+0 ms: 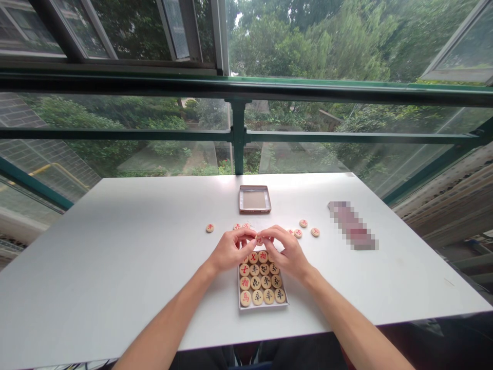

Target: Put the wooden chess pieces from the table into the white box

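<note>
My left hand [231, 251] and my right hand [285, 250] meet above the far end of a shallow box. Between their fingertips is a round wooden xiangqi piece [259, 240] with a red character, pinched from both sides. Below them lies the white-edged box [263, 308], holding rows of pieces with red or black characters. Its far corners are partly hidden by my hands. Just beyond my left fingers are two red-marked pieces [237, 226], partly covered. Near my right hand lie several more loose red-marked pieces [298, 233].
A single red-marked piece [210, 228] lies to the left on the white table [115, 267]. The box lid [254, 210], open side up, rests near the far edge. A blurred reddish object [352, 226] is at the right. Green railing [239, 136] and glass stand behind the table.
</note>
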`<action>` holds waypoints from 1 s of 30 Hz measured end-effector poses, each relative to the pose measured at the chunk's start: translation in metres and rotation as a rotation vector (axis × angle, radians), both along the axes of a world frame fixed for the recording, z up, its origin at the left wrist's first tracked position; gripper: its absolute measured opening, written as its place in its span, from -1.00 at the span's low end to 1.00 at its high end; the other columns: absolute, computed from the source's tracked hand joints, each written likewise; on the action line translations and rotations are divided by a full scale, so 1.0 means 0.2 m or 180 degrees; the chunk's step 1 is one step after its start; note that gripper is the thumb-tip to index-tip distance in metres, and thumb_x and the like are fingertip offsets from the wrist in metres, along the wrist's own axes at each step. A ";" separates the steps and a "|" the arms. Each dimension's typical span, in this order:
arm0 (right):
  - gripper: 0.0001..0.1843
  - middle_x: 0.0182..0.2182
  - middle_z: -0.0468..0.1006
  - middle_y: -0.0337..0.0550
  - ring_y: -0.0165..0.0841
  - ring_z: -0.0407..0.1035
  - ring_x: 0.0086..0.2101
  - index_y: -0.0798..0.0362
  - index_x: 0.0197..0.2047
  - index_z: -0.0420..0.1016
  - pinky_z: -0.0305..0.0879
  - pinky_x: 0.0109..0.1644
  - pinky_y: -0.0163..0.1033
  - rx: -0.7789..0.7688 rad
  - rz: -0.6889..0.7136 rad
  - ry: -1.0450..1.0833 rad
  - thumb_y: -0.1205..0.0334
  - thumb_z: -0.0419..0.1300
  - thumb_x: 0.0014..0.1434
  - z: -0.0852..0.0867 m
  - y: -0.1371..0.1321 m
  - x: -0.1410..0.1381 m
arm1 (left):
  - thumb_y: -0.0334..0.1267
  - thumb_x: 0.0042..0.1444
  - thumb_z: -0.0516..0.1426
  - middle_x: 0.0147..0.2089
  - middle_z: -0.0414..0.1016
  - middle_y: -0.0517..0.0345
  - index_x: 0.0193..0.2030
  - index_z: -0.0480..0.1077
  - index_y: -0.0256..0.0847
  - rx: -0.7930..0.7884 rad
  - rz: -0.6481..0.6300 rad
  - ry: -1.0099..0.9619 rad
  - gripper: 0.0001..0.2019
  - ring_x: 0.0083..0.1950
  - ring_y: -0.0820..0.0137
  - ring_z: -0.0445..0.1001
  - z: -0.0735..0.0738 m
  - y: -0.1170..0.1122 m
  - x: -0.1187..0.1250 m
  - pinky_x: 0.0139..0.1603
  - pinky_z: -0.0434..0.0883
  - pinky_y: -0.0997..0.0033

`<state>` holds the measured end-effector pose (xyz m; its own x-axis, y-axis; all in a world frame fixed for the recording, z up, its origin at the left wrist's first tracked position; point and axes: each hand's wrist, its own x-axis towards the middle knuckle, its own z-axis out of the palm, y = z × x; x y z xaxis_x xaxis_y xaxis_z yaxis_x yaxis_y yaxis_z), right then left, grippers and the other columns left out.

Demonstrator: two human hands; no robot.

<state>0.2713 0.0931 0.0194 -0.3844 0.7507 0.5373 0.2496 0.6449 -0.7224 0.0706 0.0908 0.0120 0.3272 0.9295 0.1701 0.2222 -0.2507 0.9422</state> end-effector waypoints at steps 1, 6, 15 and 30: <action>-0.77 -0.25 0.56 -0.13 -0.29 0.45 -0.26 -0.07 -0.06 0.51 0.42 -0.15 -0.13 -0.0011 -0.0008 -0.0010 0.37 0.10 0.32 0.00 0.00 0.00 | -0.15 0.25 0.16 -0.15 0.62 0.04 -0.06 0.54 -0.22 0.0008 -0.0004 -0.0004 -0.75 -0.34 0.42 0.48 0.00 0.00 0.00 -0.42 0.36 0.49; -0.77 -0.27 0.55 -0.13 -0.30 0.44 -0.28 -0.05 -0.07 0.52 0.42 -0.16 -0.13 -0.0022 -0.0049 -0.0057 0.39 0.13 0.29 -0.01 0.00 0.01 | -0.14 0.25 0.16 -0.14 0.62 0.03 -0.06 0.54 -0.22 0.0009 -0.0003 0.0005 -0.75 -0.35 0.43 0.48 0.00 0.00 0.00 -0.43 0.36 0.49; -0.79 -0.27 0.55 -0.13 -0.30 0.44 -0.28 -0.05 -0.08 0.52 0.45 -0.18 -0.14 -0.0027 -0.0050 -0.0006 0.37 0.20 0.24 0.00 -0.01 0.00 | -0.12 0.24 0.17 -0.16 0.63 0.04 -0.07 0.56 -0.21 0.0024 0.0020 0.0058 -0.74 -0.36 0.42 0.48 0.00 0.00 0.00 -0.44 0.32 0.49; -0.93 -0.31 0.53 -0.16 -0.32 0.41 -0.31 -0.03 -0.16 0.50 0.42 -0.21 -0.15 -0.0131 -0.0090 0.0016 0.29 0.20 0.29 -0.01 0.00 0.00 | -0.06 0.21 0.20 -0.23 0.63 0.09 -0.13 0.58 -0.17 0.0051 0.0180 0.0099 -0.75 -0.46 0.48 0.39 -0.01 0.01 0.00 -0.49 0.29 0.49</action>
<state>0.2712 0.0939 0.0178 -0.3602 0.7827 0.5075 0.2636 0.6073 -0.7495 0.0700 0.0931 0.0106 0.2795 0.9439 0.1756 0.2656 -0.2517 0.9306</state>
